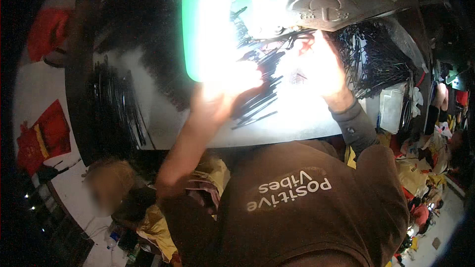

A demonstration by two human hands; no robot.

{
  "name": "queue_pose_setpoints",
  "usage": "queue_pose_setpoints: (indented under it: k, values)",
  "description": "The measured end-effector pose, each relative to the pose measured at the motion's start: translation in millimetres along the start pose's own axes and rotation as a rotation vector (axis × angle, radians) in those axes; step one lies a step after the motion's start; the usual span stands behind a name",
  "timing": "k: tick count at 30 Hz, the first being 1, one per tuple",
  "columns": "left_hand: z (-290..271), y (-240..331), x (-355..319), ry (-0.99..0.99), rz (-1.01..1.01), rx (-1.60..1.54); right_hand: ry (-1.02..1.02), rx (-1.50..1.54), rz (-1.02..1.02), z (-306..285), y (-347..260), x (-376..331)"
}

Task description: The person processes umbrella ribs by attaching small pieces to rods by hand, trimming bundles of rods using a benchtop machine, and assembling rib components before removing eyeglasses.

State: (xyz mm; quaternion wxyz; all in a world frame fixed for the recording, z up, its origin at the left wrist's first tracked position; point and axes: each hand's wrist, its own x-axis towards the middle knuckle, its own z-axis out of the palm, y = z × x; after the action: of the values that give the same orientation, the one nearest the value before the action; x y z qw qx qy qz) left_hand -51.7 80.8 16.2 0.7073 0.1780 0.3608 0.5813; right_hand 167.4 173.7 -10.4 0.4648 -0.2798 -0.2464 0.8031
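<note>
A strong glare washes out both hands over the white work surface (193, 138). My left hand (230, 86) is next to a loose bunch of thin black strips (264, 89); its fingers are lost in the light. Further right, my right hand (329, 66) reaches up to the lower edge of a dark metal machine (341, 2) with a raised emblem. Its fingertips look closed together there, and what they hold is too bright to make out. Between the hands, the surface is partly burnt out by the light.
A dense pile of black strips (376, 59) lies right of the machine, near a pale plastic box (393, 109). More strips (116, 101) lie at the left. A person (111, 188) is at the lower left. Bags and clutter (420, 183) cover the floor at right.
</note>
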Motion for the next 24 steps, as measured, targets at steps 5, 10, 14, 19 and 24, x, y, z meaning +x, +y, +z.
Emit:
queue_pose_setpoints:
  k: [5,10,14,19,24]
  values:
    - [22,-11,33,-0.022,0.11,-0.194,0.112,-0.005,-0.067,17,-4,7]
    - [17,-16,43,0.02,0.113,-0.182,0.027,0.025,-0.085,8,2,10]
    - [10,-34,50,-0.063,0.294,-0.109,0.024,0.02,-0.118,1,1,13]
    - [8,-30,53,-0.274,0.423,-0.144,-0.089,-0.153,-0.225,-6,10,16]
    - [6,-37,54,-0.171,0.482,-0.099,-0.075,-0.012,-0.161,-3,10,16]
